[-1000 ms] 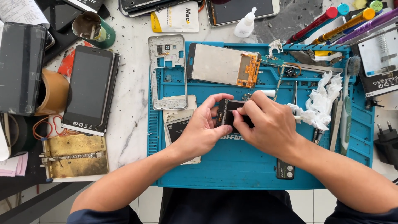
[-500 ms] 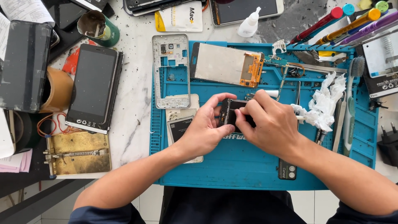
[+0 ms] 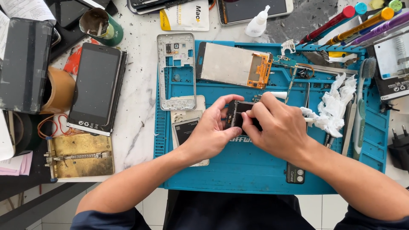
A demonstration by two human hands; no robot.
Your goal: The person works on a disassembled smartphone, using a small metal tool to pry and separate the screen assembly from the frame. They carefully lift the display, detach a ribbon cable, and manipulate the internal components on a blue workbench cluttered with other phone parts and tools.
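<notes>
Head camera looks straight down, close above the blue mat (image 3: 238,170).

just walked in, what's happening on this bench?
A person holds a small dark rectangular phone part over the blue silicone work mat: left hand grips its side, right hand pinches its top edge. On the mat lie a silver phone frame, a detached screen panel with orange flex and crumpled white tissue.

Bright, even daylight; soft shadows, sharp focus, no glare.

Blue mat (image 3: 255,170), black part (image 3: 239,116) (dark), white marble table (image 3: 136,127), orange flex (image 3: 260,70)
</notes>
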